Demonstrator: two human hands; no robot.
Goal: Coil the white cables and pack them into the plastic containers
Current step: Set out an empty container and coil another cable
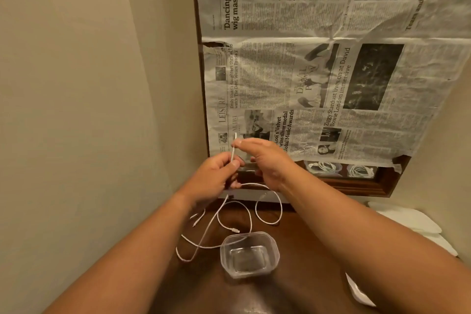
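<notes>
A long white cable (270, 222) lies in loose loops on the dark wooden table (305, 250). One end of it rises between my hands. My left hand (216, 176) pinches the cable just below that end, which sticks up past my fingers. My right hand (265, 160) grips the same stretch a little higher, with its thumb and fingers curled toward it. An empty clear plastic container (248, 253) stands on the table below my hands. Part of the cable lies across the container's rim.
A mirror frame (356, 186) covered with newspaper (318, 84) leans behind the table; its bare strip reflects two containers with coiled white cables (323, 167). A beige wall is at the left. White lids (413, 222) lie at the right edge.
</notes>
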